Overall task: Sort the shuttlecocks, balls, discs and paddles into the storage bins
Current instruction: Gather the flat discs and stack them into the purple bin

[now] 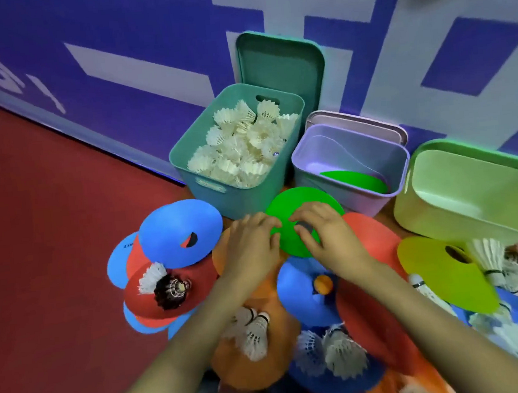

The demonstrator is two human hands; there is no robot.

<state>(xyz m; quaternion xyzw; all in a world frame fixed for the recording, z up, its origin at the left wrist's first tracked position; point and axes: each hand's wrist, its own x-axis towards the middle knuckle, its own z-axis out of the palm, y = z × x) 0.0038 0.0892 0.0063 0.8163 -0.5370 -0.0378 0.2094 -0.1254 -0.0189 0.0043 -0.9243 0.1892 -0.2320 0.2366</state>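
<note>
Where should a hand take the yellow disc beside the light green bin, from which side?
Probably pinch the yellow disc at its left rim, coming from the left and above. It is a thin shallow dome, so only an edge or the centre hole gives purchase; shuttlecocks and the light green bin crowd its right side.

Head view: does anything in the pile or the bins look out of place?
One dark shuttlecock lies on a red disc at the left, unlike the white shuttlecocks. An orange ball sits on a blue disc, near the green disc the left hand and right hand hold. Nothing looks spilled or damaged.
</note>
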